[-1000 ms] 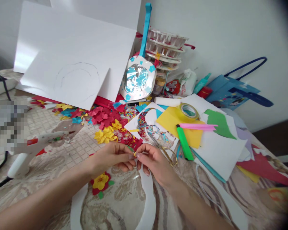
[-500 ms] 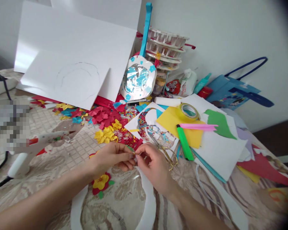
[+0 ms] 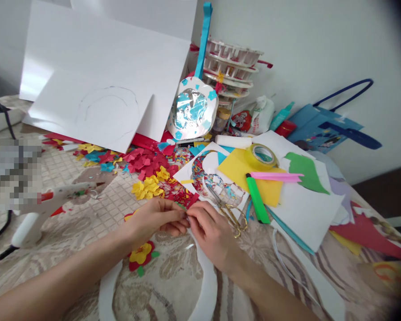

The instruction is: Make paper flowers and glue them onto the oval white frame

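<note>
My left hand (image 3: 160, 218) and my right hand (image 3: 212, 229) meet fingertip to fingertip near the middle of the view. Both are closed in a pinch; whatever lies between them is too small and too covered to make out. Below them a white paper ring (image 3: 205, 281) rests on the patterned tablecloth. Inside its left part, under my left wrist, lies a red and yellow paper flower (image 3: 141, 255) with green leaves. Another flower is mostly hidden behind my left hand. Gold-handled scissors (image 3: 234, 218) lie just beyond my right hand.
Piles of red paper petals (image 3: 147, 162) and yellow paper petals (image 3: 148, 188) lie ahead. A hot glue gun (image 3: 56, 198) is at the left, a green marker (image 3: 258, 200) and a tape roll (image 3: 262, 156) at the right. White boards (image 3: 96, 107) and a round blue-and-white fan (image 3: 194, 109) stand behind.
My right hand has turned slightly and its fingers have closed in farther over the pinch point. My left hand has barely moved.
</note>
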